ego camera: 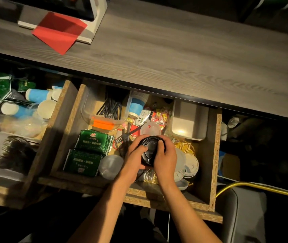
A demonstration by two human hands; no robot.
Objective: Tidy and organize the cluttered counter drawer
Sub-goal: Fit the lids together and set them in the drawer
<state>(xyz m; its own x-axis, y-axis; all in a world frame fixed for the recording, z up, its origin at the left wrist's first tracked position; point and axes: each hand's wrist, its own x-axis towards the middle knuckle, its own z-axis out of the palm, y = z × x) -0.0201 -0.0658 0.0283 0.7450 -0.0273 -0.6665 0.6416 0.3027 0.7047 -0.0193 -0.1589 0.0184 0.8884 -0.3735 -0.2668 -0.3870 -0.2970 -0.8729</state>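
An open chipboard drawer (pixel 215 160) sits under the counter, full of clutter. Over its middle, my left hand (pixel 136 159) and my right hand (pixel 166 157) both grip a stack of black round lids (pixel 150 148), one hand on each side. Below the hands lie white and clear lids (pixel 190 164) and a gold wire piece (pixel 183 146). Green packets (pixel 90 151) are stacked at the drawer's left. A clear tub (pixel 102 109) holds black straws, and a blue paper cup stack (pixel 137 105) lies beside it. An empty white bin (pixel 189 120) stands at the back right.
A second open drawer (pixel 48 137) on the left holds blue cups, green packets and a white tray of black forks (pixel 11 153). The wood counter (pixel 157 50) above carries a red sheet (pixel 59 32) on a white stand. A yellow cable (pixel 244 187) runs at the right.
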